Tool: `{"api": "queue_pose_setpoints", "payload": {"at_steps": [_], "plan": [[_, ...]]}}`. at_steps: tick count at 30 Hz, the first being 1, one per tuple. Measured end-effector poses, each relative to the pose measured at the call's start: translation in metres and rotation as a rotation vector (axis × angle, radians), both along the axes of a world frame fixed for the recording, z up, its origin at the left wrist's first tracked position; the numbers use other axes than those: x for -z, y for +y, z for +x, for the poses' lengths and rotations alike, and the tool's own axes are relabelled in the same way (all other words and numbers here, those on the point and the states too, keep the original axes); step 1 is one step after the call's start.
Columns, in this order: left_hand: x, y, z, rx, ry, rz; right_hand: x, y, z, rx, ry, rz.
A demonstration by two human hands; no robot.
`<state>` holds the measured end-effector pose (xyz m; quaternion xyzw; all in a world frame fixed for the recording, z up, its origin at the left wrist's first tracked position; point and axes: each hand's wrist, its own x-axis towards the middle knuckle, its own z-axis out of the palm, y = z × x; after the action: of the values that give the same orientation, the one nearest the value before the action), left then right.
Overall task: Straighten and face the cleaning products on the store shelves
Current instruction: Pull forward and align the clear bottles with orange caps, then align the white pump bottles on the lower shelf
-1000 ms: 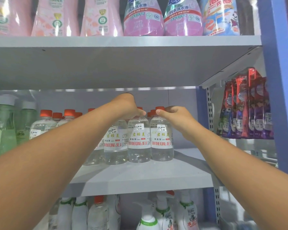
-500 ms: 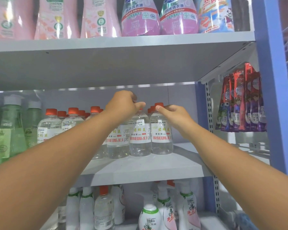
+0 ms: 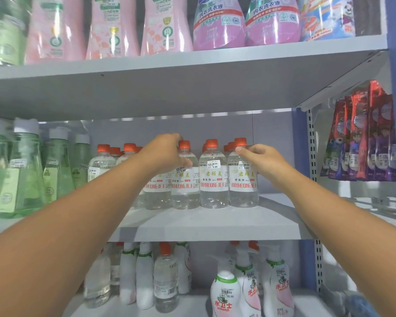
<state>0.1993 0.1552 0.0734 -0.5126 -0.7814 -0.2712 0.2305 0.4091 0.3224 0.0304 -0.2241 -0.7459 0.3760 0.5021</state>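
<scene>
Top-shelf pink bottles (image 3: 111,28) cut off by upper frame edge; caps not visible. Green bottles (image 3: 21,172) at left blurred, labels unreadable. Clear bottle (image 3: 157,191) behind left hand (image 3: 164,155) largely hidden by wrist; cap unseen. Rear rows of orange-capped bottles (image 3: 229,146) show caps only. Bottom-shelf spray bottles (image 3: 225,294) cropped at lower edge. Hanging packets (image 3: 364,138) too soft for print. Blue object (image 3: 361,304) at bottom right blurred, unidentifiable.

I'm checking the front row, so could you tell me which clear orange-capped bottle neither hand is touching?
The second bottle from the right: it stands free between the one the left hand grips and the end one the right hand pinches.
</scene>
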Motion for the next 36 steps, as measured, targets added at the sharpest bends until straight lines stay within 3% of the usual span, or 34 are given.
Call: {"api": "queue_pose_setpoints", "payload": {"at_steps": [6, 10, 12, 15, 17, 19, 22, 26, 32, 36], "plan": [[0.009, -0.002, 0.007, 0.016, -0.019, 0.029, 0.001, -0.007, 0.003, 0.025, -0.035, 0.022], [0.036, -0.032, 0.032, 0.149, -0.228, 0.232, 0.005, -0.037, 0.017, 0.128, -0.127, 0.07], [0.062, -0.06, 0.053, 0.235, -0.338, 0.394, 0.022, -0.065, 0.037, 0.178, -0.005, 0.143], [0.129, -0.104, 0.088, 0.41, -0.359, 0.706, 0.079, -0.117, 0.076, 0.089, 0.277, 0.305], [0.191, -0.109, 0.107, 0.446, -0.412, 0.833, 0.135, -0.135, 0.087, 0.036, 0.339, 0.266], [0.248, -0.089, 0.12, 0.407, -0.595, 0.747, 0.188, -0.134, 0.079, 0.071, 0.253, 0.119], [0.313, -0.043, 0.12, 0.309, -0.909, 0.358, 0.257, -0.108, 0.059, 0.12, 0.021, -0.179], [0.352, 0.001, 0.103, 0.3, -0.922, 0.158, 0.301, -0.076, 0.039, 0.188, -0.09, -0.23], [0.362, -0.007, 0.069, 0.353, -0.961, 0.207, 0.32, -0.065, 0.007, 0.218, -0.237, -0.153], [0.361, -0.067, -0.001, 0.195, -0.937, 0.285, 0.32, -0.062, -0.01, 0.387, -0.274, -0.144]]}}
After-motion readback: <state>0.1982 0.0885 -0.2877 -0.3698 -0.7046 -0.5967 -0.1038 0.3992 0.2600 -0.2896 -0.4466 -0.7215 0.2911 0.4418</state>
